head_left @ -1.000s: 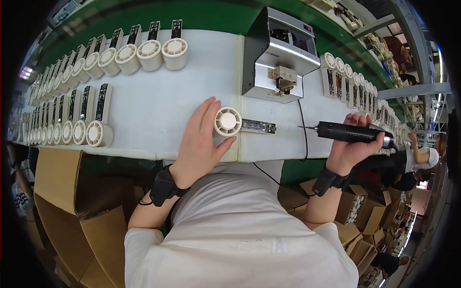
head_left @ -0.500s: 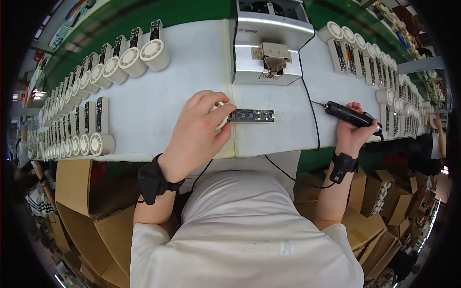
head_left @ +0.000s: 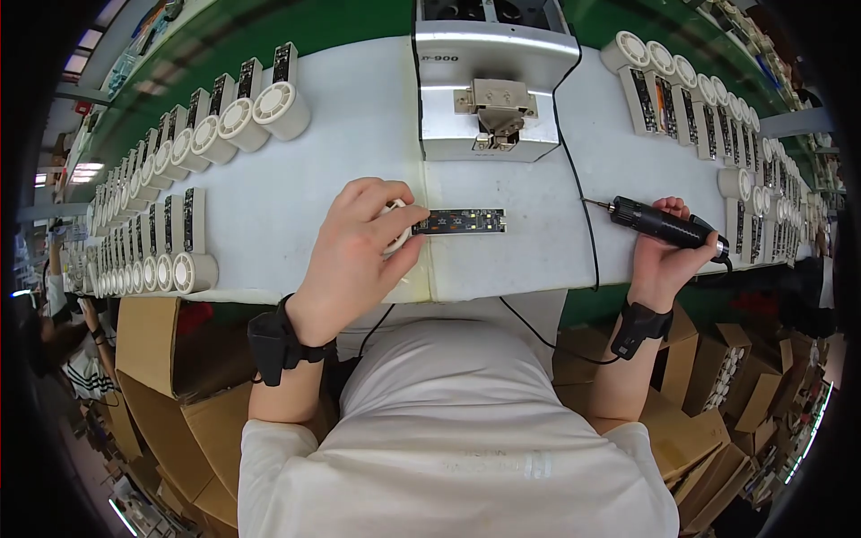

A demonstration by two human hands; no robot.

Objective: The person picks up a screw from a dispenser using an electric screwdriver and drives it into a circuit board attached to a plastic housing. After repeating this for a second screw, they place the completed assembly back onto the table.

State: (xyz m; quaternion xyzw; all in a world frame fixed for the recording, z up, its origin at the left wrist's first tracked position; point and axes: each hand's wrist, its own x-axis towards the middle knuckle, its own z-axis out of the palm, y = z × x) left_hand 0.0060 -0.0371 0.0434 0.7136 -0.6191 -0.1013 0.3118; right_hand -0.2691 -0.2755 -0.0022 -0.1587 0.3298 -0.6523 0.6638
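In front of the machine (head_left: 491, 124), left-hand fingers (head_left: 404, 220) pinch an uncovered unit (head_left: 459, 222); right-hand fingers (head_left: 674, 207) wrap a screwdriver (head_left: 659, 222), not yet applied.

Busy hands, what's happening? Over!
Left hand gripping white unit. Right hand holding black screwdriver, apart from unit. Black cable lies between unit and screwdriver.

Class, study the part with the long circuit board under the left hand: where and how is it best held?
Probably by its round white head, coming from the left, as the left hand does: the rounded rim suits curled fingers, while the circuit board points right with its components exposed upward, so it is better left untouched.
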